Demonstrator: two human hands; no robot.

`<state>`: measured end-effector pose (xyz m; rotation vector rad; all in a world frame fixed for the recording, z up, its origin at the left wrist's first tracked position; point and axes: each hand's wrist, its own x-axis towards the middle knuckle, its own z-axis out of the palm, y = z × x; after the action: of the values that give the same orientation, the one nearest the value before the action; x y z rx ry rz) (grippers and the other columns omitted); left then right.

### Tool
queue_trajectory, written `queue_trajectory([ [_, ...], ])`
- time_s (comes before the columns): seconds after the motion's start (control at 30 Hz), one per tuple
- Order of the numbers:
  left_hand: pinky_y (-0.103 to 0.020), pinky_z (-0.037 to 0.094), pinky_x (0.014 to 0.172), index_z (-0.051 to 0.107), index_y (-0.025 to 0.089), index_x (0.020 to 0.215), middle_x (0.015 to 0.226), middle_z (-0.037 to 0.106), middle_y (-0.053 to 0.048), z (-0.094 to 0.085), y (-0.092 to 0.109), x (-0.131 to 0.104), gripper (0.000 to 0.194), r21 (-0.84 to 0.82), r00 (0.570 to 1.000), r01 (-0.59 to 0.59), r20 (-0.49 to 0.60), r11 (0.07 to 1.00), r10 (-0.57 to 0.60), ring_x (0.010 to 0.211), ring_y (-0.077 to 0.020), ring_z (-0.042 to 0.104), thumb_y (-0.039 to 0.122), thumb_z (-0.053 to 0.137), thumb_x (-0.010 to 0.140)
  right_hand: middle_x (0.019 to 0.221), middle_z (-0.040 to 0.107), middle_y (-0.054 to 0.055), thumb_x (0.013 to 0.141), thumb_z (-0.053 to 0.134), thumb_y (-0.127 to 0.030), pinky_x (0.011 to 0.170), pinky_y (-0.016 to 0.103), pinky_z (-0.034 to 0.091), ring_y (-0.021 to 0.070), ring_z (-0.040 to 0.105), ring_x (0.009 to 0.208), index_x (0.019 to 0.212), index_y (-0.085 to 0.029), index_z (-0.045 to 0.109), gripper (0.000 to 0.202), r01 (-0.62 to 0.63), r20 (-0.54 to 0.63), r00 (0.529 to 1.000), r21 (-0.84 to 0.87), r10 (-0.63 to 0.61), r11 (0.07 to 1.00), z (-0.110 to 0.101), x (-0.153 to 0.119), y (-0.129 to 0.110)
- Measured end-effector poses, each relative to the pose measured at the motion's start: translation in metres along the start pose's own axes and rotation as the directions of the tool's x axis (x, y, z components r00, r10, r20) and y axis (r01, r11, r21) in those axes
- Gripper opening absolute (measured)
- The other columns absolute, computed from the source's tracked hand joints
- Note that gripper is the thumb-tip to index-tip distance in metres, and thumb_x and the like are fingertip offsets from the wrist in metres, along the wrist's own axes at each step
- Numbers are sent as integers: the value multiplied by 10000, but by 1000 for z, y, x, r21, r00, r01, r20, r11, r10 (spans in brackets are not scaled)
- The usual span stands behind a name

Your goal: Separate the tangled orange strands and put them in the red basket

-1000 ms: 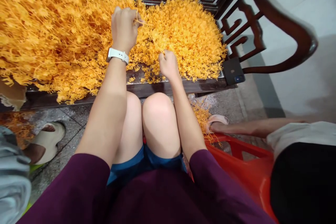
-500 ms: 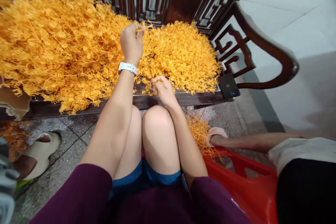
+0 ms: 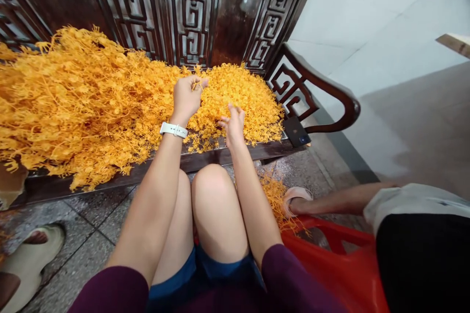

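Note:
A large heap of orange plastic flower pieces [image 3: 91,112] with thin stems covers the left part of a dark wooden bench [image 3: 205,158]. To its right lies a smaller, denser pile of orange flower pieces [image 3: 259,112]. My left hand [image 3: 187,98], with a white watch band at the wrist, is closed in a pinch on an orange flower piece, partly hidden by the fingers. Over the front of the smaller pile, my right hand [image 3: 234,124] has its fingers spread, and nothing shows in its grasp.
A dark phone [image 3: 297,132] lies at the bench's right end, below the curved armrest [image 3: 330,90]. Torn cardboard [image 3: 12,186] is at the left. Orange strands [image 3: 275,193] hang by a red plastic stool [image 3: 330,264], near another person's leg [image 3: 338,200]. A clog [image 3: 27,264] shows lower left.
The view has tilted up, showing more of the carved bench back. My right hand has gone from curled fingers at the bench edge to spread fingers over the smaller pile. My left hand keeps its pinch.

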<state>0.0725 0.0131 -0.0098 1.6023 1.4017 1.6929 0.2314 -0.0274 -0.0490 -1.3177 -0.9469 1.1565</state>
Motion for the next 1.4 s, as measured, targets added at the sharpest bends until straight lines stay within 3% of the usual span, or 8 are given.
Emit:
queue_trajectory([
  [0.13,-354,517,821,659,216,773,843,730,-71,8,12,-6,290,2,999,-22,46,1000,22,837,-214,661,390,626,1003,1533,463,97,957,500,-667,869,339,615,193,696,1078,1346,-288,547,545,82,-66,996,305,-65,949,9,5,-10],
  [0.33,-326,360,633,623,210,700,652,583,-10,9,25,-16,399,70,946,-136,305,988,109,624,-162,485,483,633,990,1182,680,66,1031,409,-616,817,315,597,141,674,872,1222,-239,631,478,164,-55,985,557,-161,814,21,2,-39],
  [0.5,-344,292,633,503,211,602,602,469,11,11,33,-23,566,104,866,-249,469,963,173,601,-156,374,641,654,937,837,597,-14,984,554,-594,586,223,490,100,541,629,1013,-244,626,359,315,-245,945,509,-216,801,17,11,-58],
  [0.73,-449,443,869,545,211,623,747,531,-46,14,33,-26,603,156,799,-378,554,913,236,794,-235,473,734,625,911,901,596,3,960,561,-588,636,250,499,120,582,717,993,-231,626,364,355,-341,911,368,-231,859,1,14,-60],
  [0.93,-550,444,986,609,204,646,837,616,-90,20,39,-31,392,138,803,-368,545,919,240,1006,-322,519,421,650,971,893,564,11,983,455,-711,707,318,553,156,629,785,956,-243,592,489,440,-446,844,255,-299,861,11,9,-48],
  [1.07,-533,457,972,551,202,610,820,633,-84,22,42,-31,260,128,759,-394,604,910,243,1021,-322,535,154,644,848,912,562,23,1005,315,-764,685,327,556,167,654,794,1037,-250,584,581,486,-378,832,144,-406,862,14,14,-38],
  [1.27,-474,464,987,652,192,748,834,689,-36,13,45,-27,120,-29,723,-280,651,959,231,881,-241,603,270,701,825,855,543,22,991,265,-814,641,310,532,165,648,758,996,-221,590,675,508,-365,808,33,-463,861,3,24,-30],
  [1.4,-397,484,932,671,185,879,942,716,-39,12,49,-25,72,-197,744,-113,632,974,214,930,-216,638,235,684,830,832,551,18,998,283,-805,662,315,543,158,636,757,970,-215,592,667,503,-336,815,5,-472,864,1,20,-33],
])
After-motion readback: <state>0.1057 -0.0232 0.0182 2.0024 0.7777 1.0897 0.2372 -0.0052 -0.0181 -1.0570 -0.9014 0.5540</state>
